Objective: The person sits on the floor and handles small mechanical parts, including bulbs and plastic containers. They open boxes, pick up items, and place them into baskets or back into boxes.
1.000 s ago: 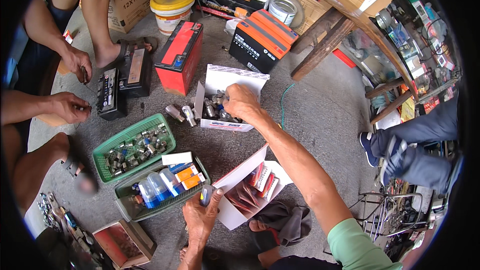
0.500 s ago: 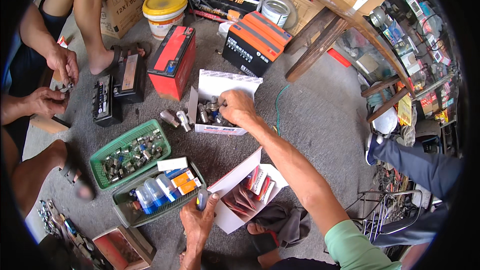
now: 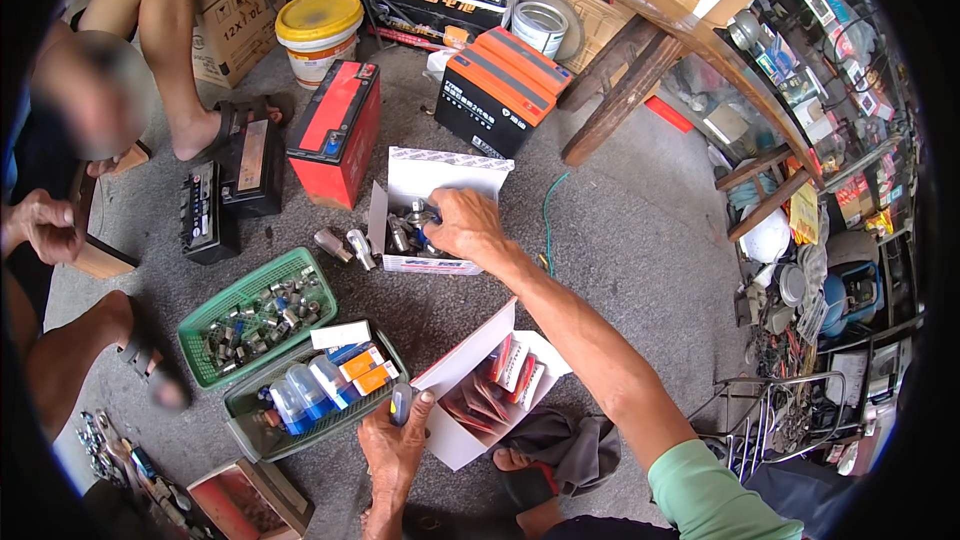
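Observation:
My right hand (image 3: 466, 227) reaches into an open white box (image 3: 450, 166) holding several silver and blue-based bulbs (image 3: 400, 236). Its fingers are curled down among them, and what they grip is hidden. Two loose bulbs (image 3: 346, 247) lie on the ground beside that box. Closer in, my left hand (image 3: 396, 445) pinches a small grey object (image 3: 401, 403) between thumb and fingers; its kind is unclear. To its right stands another open white box (image 3: 461, 449) with red-and-white packets (image 3: 513, 368). A green basket (image 3: 236, 418) of clear-blue tubes and small orange boxes is at its left.
Another green basket (image 3: 190, 355) holds many small bulbs. Beyond are a red battery (image 3: 333, 135), an orange-black battery (image 3: 490, 105), smaller black batteries (image 3: 205, 215) and a yellow-lidded bucket (image 3: 318, 35). A wooden stool (image 3: 625, 90) stands right. Another person's hand (image 3: 48, 227) is at left.
My right hand has shifted slightly within the bulb box; my left stays almost still. At left the other person has leaned in and moved their hands. A trousered leg at right has gone from view.

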{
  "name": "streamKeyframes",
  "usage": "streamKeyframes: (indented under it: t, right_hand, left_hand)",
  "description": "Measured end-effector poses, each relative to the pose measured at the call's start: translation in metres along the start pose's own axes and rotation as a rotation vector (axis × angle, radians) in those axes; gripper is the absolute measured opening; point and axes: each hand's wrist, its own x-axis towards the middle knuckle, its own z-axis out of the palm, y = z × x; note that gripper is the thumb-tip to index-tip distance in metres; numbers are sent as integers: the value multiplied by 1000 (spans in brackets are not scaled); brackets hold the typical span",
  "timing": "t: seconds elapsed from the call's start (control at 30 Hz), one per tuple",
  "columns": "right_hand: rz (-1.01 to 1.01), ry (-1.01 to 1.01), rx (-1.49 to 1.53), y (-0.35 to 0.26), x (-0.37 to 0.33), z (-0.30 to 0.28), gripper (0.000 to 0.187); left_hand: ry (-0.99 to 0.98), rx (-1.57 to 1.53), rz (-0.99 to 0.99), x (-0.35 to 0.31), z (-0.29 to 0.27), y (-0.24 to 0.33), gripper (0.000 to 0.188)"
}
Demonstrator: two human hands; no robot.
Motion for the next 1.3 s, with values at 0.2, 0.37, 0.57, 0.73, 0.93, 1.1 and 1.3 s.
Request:
streamKeyframes:
  t: [0.2, 0.37, 0.57, 0.73, 0.93, 1.1, 1.3]
  right_hand:
    - [24, -85, -87, -12, 10, 0, 26]
    - [-11, -28, -66, -1, 9, 7, 30]
    - [-134, 16, 80, 5, -2, 5, 15]
    - [-399, 79, -140, 19, 0, 6, 8]
    - [-451, 161, -141, 12, -2, -6, 7]
    - [-317, 251, 59, 4, -9, -38, 13]
    - [-43, -312, 808, -22, -12, -57, 17]
  left_hand:
    - [30, -29, 42, 0, 2, -1, 53]
    - [-10, -22, -8, -1, 0, 8, 50]
    - [-2, -15, -9, -1, -2, 6, 52]
    - [-76, -11, -57, 0, -3, 3, 54]
    - [-72, 6, -31, 1, -3, -2, 52]
    - [-77, 4, -55, 1, 0, 1, 52]
    - [4, -70, -28, 1, -5, 8, 47]
